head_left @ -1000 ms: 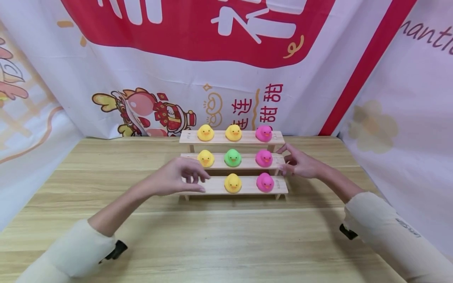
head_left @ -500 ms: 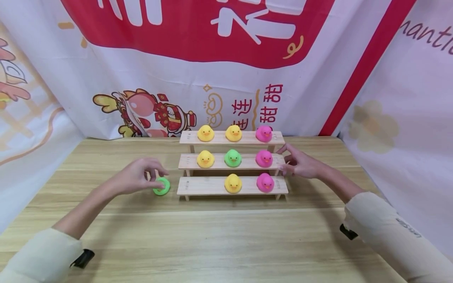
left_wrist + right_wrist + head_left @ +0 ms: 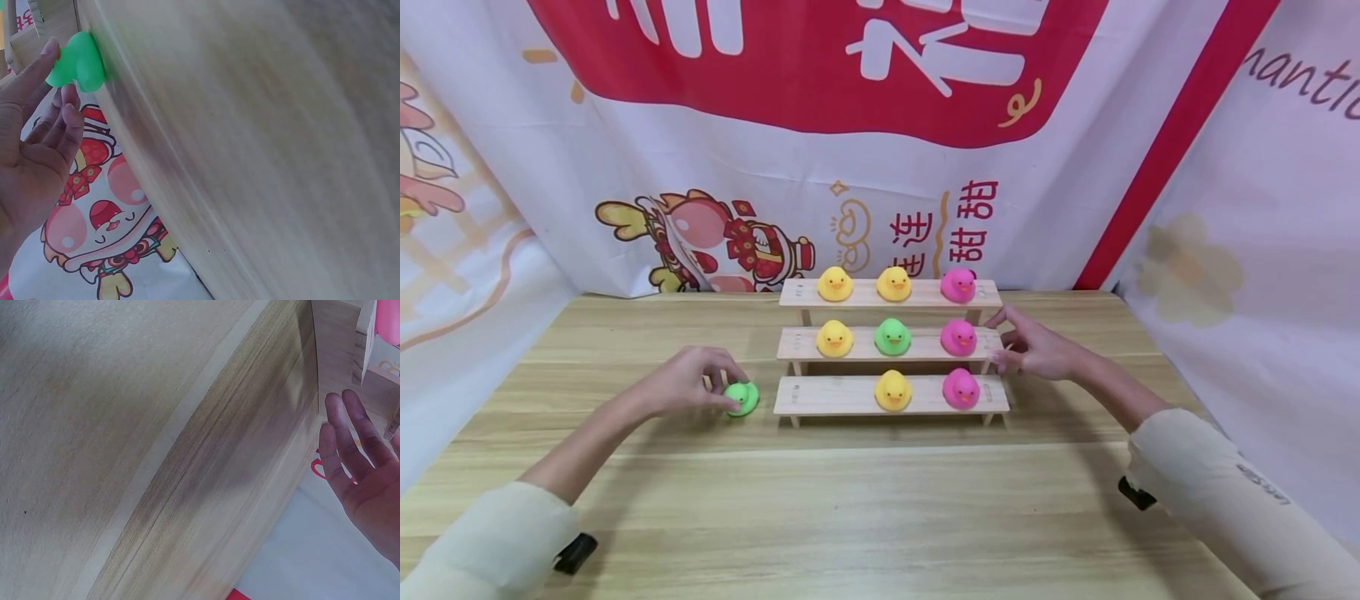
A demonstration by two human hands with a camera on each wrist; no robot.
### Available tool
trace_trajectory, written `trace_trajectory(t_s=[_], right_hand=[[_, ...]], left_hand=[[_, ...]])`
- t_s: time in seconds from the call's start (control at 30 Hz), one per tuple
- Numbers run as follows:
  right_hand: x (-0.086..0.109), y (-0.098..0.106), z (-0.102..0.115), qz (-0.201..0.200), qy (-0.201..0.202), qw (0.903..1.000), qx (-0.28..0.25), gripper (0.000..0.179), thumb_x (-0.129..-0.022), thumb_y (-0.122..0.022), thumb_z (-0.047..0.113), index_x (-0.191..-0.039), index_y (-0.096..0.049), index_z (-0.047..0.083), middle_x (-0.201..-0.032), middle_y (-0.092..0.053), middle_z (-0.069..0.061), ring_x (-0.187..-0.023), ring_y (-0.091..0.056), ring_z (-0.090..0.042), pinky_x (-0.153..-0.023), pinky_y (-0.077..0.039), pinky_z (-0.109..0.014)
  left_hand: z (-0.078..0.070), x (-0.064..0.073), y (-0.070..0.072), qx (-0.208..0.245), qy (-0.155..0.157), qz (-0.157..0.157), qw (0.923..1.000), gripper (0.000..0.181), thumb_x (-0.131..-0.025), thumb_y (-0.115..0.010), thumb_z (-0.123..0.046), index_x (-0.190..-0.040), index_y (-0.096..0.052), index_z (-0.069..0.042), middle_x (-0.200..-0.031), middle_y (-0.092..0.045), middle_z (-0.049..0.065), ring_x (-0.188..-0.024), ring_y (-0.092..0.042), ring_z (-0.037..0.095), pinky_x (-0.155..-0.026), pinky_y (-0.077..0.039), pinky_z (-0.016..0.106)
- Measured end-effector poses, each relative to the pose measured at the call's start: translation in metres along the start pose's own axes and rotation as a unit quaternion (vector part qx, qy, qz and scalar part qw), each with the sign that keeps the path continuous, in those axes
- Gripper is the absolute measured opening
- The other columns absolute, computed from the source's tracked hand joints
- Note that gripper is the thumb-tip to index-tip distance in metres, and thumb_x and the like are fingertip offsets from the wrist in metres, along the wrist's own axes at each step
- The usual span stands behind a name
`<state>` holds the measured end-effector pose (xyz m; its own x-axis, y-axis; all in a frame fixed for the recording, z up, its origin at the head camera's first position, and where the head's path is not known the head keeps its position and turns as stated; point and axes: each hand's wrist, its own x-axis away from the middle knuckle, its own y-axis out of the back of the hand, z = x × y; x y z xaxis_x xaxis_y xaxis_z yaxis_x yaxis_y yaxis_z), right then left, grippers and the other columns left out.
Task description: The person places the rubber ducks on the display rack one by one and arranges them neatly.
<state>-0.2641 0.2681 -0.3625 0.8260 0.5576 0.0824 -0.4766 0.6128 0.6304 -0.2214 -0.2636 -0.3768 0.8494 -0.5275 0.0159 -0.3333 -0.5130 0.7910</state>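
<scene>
On the table to the left of a three-tier wooden stand (image 3: 820,402), my left hand (image 3: 688,385) pinches a green rubber duck (image 3: 742,398) between thumb and fingers. The left wrist view shows the thumb on one side of the green duck (image 3: 86,62) and a fingertip on the other. At the stand's right end, my right hand (image 3: 1039,346) rests against the middle tier. In the right wrist view, the right hand's fingers (image 3: 340,434) are extended and slightly spread near the stand; the thumb's contact is mostly hidden.
Yellow ducks (image 3: 835,284), pink ducks (image 3: 961,389) and another green duck (image 3: 892,337) sit on the stand's tiers. The bottom tier's left part is bare wood. A printed white and red cloth (image 3: 820,100) hangs behind the table (image 3: 865,517).
My left hand has moved left from the bottom tier to the table. The green duck there was tipped over and is now upright. The right hand has stayed at the stand.
</scene>
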Motion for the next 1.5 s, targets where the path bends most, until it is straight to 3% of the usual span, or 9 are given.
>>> trace_trajectory(t_s=[0.33, 0.63, 0.97, 1.23, 1.5], right_hand=[[0.0, 0.0, 0.003, 0.001, -0.01, 1.0, -0.002, 0.043, -0.102, -0.061, 0.008, -0.134, -0.033, 0.003, -0.112, -0.069, -0.024, -0.091, -0.067, -0.038, -0.068, -0.058, -0.047], [0.001, -0.001, 0.003, -0.001, -0.014, 0.9999, -0.001, 0.043, -0.102, -0.061, 0.008, -0.134, -0.034, 0.003, -0.114, -0.069, -0.025, -0.093, -0.067, -0.039, -0.071, -0.058, -0.049], [0.0, 0.0, 0.002, 0.0, -0.011, 0.9999, 0.0, 0.044, -0.102, -0.061, 0.008, -0.135, -0.033, 0.002, -0.115, -0.068, -0.027, -0.093, -0.068, -0.039, -0.068, -0.058, -0.049], [0.0, -0.001, 0.002, 0.001, -0.01, 1.0, -0.001, 0.044, -0.102, -0.061, 0.008, -0.135, -0.033, 0.002, -0.116, -0.068, -0.027, -0.093, -0.068, -0.039, -0.068, -0.058, -0.048], [0.001, -0.001, 0.002, -0.001, -0.011, 0.9999, -0.002, 0.043, -0.102, -0.061, 0.007, -0.135, -0.033, 0.002, -0.115, -0.069, -0.026, -0.093, -0.068, -0.039, -0.068, -0.058, -0.047]], left_hand=[[0.0, 0.0, 0.0, 0.009, -0.012, -0.012, 0.9998, 0.031, -0.077, -0.092, -0.009, -0.103, -0.078, 0.0, -0.095, -0.071, 0.003, -0.08, -0.063, 0.015, -0.072, -0.058, 0.025], [-0.022, 0.004, 0.01, 0.027, -0.021, -0.033, 0.9989, 0.034, -0.078, -0.092, -0.013, -0.104, -0.075, -0.001, -0.09, -0.071, 0.001, -0.079, -0.064, 0.013, -0.071, -0.059, 0.025], [-0.037, 0.004, 0.018, 0.041, -0.077, -0.051, 0.9949, 0.024, -0.079, -0.09, -0.008, -0.1, -0.078, -0.005, -0.095, -0.074, 0.002, -0.076, -0.065, 0.012, -0.071, -0.06, 0.026], [-0.043, 0.0, 0.013, 0.064, -0.112, -0.052, 0.9903, 0.023, -0.079, -0.09, -0.006, -0.1, -0.08, -0.004, -0.098, -0.074, 0.005, -0.076, -0.067, 0.012, -0.07, -0.062, 0.027], [-0.054, -0.007, 0.001, 0.09, -0.118, -0.055, 0.9874, 0.024, -0.078, -0.091, -0.005, -0.1, -0.081, -0.002, -0.096, -0.073, 0.005, -0.077, -0.066, 0.014, -0.072, -0.062, 0.027]])
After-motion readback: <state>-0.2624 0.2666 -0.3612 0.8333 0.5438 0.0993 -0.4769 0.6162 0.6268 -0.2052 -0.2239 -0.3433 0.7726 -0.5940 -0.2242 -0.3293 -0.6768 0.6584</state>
